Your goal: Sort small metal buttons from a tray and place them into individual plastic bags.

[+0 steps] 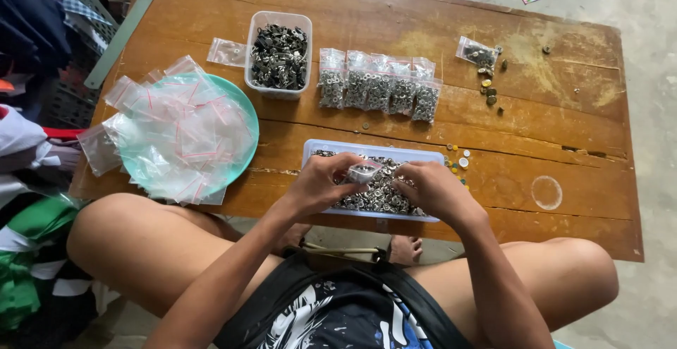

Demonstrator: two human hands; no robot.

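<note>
My left hand (323,183) and my right hand (431,188) meet over a long clear tray (367,150) full of small silver metal pieces at the table's near edge. Between the fingers of both hands sits a small clear zip bag (364,173) with some of the metal pieces inside. A row of filled small bags (378,84) lies beyond the tray. A square clear tub (279,56) of darker metal parts stands to the row's left.
A teal plate (243,113) heaped with empty small zip bags sits at the left of the wooden table (550,130). One partly filled bag (478,53) and loose small parts lie at the far right. Cloth piles are on the left floor.
</note>
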